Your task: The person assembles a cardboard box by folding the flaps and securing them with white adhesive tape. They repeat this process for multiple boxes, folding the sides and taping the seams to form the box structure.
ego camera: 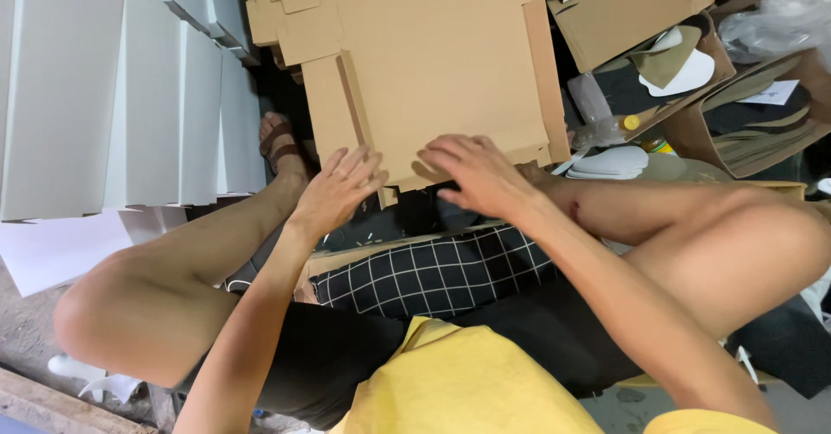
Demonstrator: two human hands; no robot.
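Flat cardboard blank under both hands, not yet folded.

The brown cardboard blank (433, 62) lies flat, its long axis seemingly running away from the person. Left of it stand white folded boxes (130, 96). At its near edge, left hand (338, 187) and right hand (476, 174) press down, fingers spread, gripping nothing.

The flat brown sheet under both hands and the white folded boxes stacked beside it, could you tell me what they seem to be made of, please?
The flat brown sheet looks like matte cardboard, with die-cut flaps and crease lines. The white folded boxes seem smooth white paperboard, though their finish is hard to judge.
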